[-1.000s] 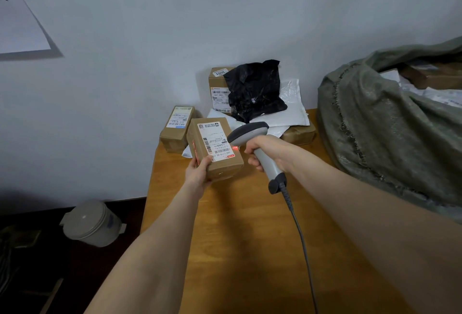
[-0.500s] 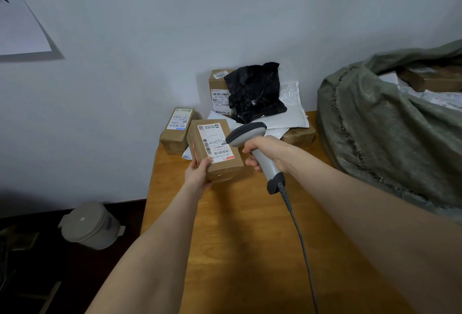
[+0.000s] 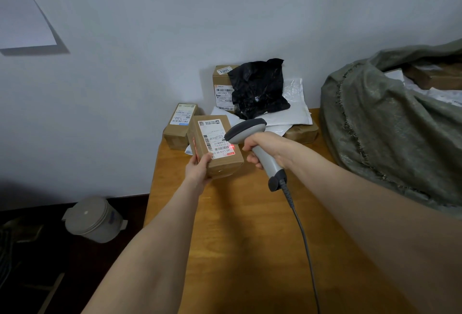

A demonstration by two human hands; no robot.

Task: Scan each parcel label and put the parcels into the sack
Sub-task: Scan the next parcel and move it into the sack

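My left hand [image 3: 198, 167] grips a brown cardboard parcel [image 3: 225, 163] by its near left corner, white label facing up. My right hand [image 3: 268, 148] holds a grey barcode scanner [image 3: 246, 128] by its handle, head right beside the label. A red scan light falls on the barcode at the label's near end. The grey-green sack [image 3: 390, 136] lies open at the right, with parcels inside. Several more parcels wait at the table's far end: a small box [image 3: 180, 126], a taller box [image 3: 222, 83], a black bag [image 3: 257, 87] and white mailers [image 3: 290, 113].
The wooden table [image 3: 250, 238] has bare room in front of me; the scanner cable [image 3: 303, 243] trails across it. A grey lidded bin [image 3: 92, 218] stands on the dark floor at the left. The white wall is close behind the parcels.
The red scan light, off half a second ago, is lit again on the label's barcode. Parcel and scanner have stayed nearly still.
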